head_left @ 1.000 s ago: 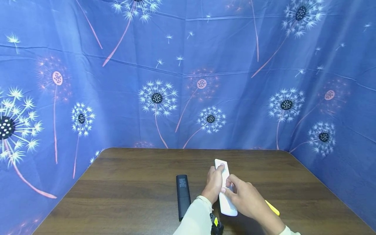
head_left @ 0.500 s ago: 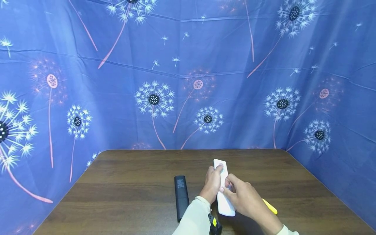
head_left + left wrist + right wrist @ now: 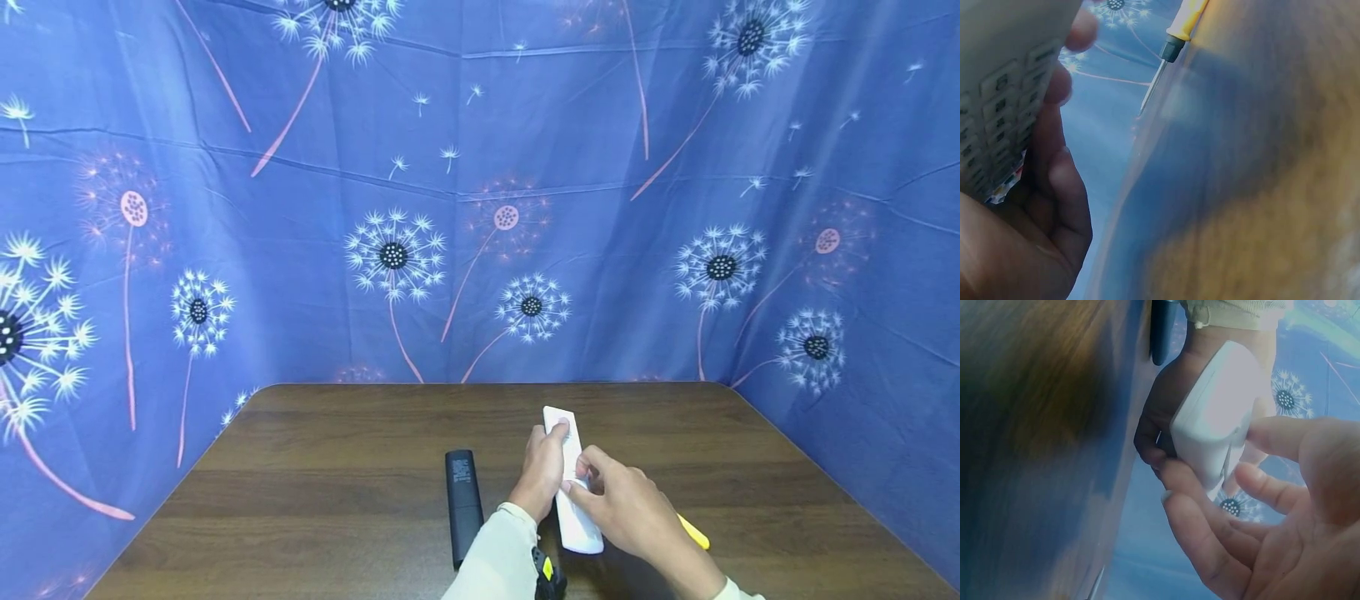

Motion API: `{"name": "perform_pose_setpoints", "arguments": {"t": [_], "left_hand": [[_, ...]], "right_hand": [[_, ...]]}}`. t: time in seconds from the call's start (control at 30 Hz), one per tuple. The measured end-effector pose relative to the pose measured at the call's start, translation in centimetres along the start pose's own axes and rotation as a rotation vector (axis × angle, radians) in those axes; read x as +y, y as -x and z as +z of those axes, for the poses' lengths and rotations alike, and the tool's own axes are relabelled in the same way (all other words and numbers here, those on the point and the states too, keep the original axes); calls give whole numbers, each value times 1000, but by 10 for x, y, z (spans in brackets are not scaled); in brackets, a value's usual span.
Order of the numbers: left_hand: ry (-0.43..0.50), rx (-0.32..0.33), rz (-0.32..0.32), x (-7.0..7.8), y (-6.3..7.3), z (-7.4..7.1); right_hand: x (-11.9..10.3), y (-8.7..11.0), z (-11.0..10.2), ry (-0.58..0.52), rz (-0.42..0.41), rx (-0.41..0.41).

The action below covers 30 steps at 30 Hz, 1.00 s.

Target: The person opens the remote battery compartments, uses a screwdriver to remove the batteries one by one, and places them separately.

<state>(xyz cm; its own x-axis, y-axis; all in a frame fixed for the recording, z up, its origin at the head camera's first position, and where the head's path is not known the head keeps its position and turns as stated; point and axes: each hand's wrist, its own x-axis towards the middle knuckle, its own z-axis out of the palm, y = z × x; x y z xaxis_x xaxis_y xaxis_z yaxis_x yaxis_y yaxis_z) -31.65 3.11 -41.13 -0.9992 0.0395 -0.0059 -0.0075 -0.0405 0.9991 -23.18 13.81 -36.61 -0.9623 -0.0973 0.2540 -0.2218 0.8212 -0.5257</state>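
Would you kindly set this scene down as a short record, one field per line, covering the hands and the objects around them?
Left hand: grips the white remote control
Right hand: thumb and curled fingers at that remote's back
White remote control: held above the table, buttons facing down
Black remote control: on the table, left of the hands, printed label up
Screwdriver: yellow handle, on the table, partly hidden in the head view
Backdrop: blue cloth, dandelion print

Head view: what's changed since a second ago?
The whole picture slid slightly left, likely head motion; nothing visibly taken up or let go. The left hand still grips the white remote, right hand still on it; black remote and screwdriver stayed put.
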Motion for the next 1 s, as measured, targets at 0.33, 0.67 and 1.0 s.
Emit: {"name": "perform_pose_setpoints", "arguments": {"t": [0.33, 0.67, 1.0], "left_hand": [[18, -9, 2, 0, -1, 0], [16, 12, 26, -1, -1, 2], [46, -13, 6, -1, -3, -1]], "right_hand": [[-2, -3, 0, 57, -19, 48], [-2, -4, 1, 44, -19, 41], [-5, -8, 0, -1, -19, 65]]}}
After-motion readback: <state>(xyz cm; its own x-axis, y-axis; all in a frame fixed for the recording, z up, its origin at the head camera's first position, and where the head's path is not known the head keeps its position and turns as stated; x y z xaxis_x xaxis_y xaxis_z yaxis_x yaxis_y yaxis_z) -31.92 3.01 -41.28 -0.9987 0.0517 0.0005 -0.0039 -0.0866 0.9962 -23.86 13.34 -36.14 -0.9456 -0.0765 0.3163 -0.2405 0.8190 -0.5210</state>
